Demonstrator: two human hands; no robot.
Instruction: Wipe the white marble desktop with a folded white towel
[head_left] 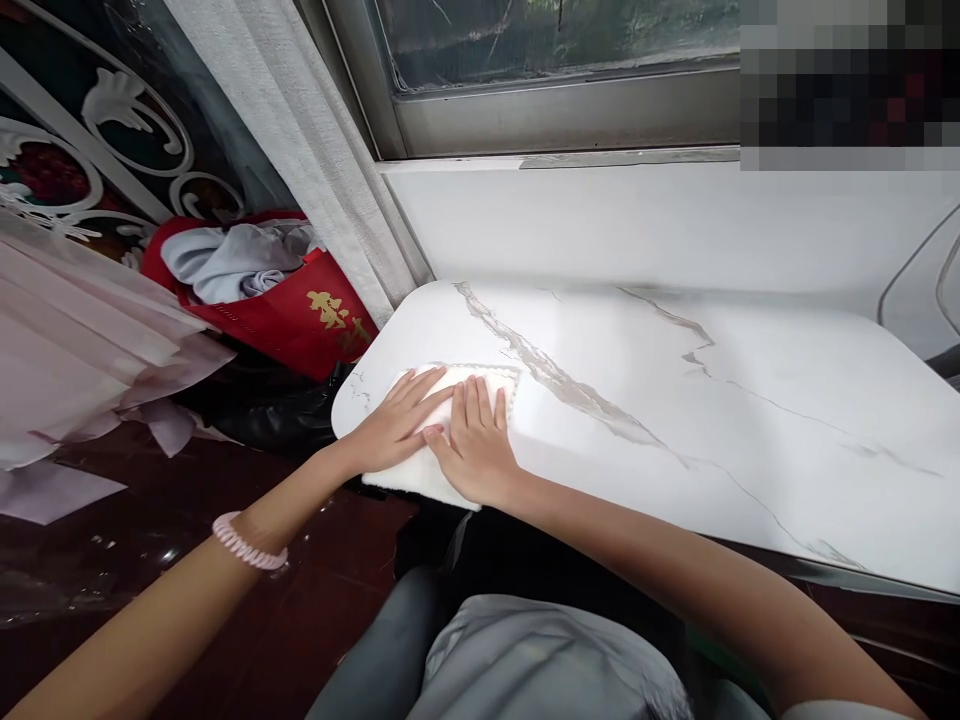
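A white cloth (420, 478) lies flat at the left end of a white marble-patterned table (600, 370), its near corner reaching over the front edge. My left hand (396, 420) rests palm down on the cloth with its fingers stretched out. Beside it, my right hand (476, 440) also presses flat on the cloth, fingers extended and pointing away from me. The two hands meet near the cloth's middle, the right thumb close to the left hand. A pink coiled band (249, 542) circles my left wrist.
Behind the table stand a white wall (637, 225) and a metal-framed window (562, 115). A pale curtain (315, 130) hangs at the left. Beyond the table's left end sit a red bag (277, 310) with grey fabric in it and a black plastic bag (262, 405). Pink fabric (82, 340) hangs farther left.
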